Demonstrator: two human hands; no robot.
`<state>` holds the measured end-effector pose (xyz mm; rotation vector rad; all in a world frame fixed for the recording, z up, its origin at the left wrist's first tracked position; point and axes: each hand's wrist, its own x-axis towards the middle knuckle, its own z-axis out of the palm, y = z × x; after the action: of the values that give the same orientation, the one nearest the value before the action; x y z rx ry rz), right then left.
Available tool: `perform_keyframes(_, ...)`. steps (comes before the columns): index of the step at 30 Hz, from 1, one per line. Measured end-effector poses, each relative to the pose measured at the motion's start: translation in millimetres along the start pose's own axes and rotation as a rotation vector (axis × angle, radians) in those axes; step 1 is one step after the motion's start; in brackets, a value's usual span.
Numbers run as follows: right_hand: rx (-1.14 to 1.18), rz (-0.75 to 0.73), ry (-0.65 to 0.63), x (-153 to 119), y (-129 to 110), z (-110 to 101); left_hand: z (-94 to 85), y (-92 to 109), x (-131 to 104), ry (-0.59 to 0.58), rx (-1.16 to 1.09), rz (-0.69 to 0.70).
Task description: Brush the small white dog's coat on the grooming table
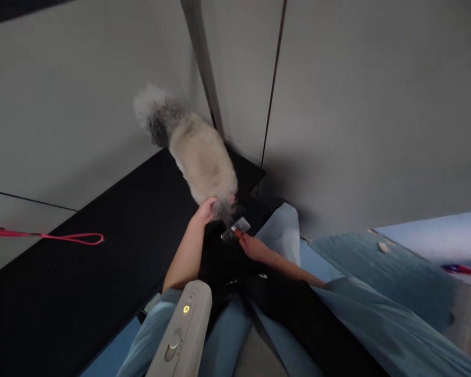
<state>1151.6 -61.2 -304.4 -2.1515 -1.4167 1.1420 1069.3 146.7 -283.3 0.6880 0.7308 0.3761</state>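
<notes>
A dog (pixel 206 157) with short cream fur on its back and fluffy grey-white fur on its head stands at the corner of a black table (pixel 133 225), facing away from me. My left hand (pixel 206 210) is closed around the base of its grey, bushy tail (pixel 223 210), with fingertips showing on the far side. My right hand (pixel 253 247) grips the orange handle of a slicker brush (pixel 235 230). The brush head is just below the tail's tip; whether it touches the hair I cannot tell.
A beige device (pixel 184 330) with a lit yellow button rises in front of me. A red leash loop (pixel 74 238) hangs at the left. Grey wall panels (pixel 357 104) stand close behind the table. A blue-green surface (pixel 384 272) lies at the right.
</notes>
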Motion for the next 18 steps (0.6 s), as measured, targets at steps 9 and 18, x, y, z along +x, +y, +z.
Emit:
perform_keyframes(9, 0.212, -0.195, 0.21, 40, -31, -36, -12.5, 2, -6, -0.03, -0.084, 0.035)
perform_keyframes(18, -0.049, -0.229, -0.055, 3, -20, -35, -23.5, 2, -7, 0.001, -0.018, 0.011)
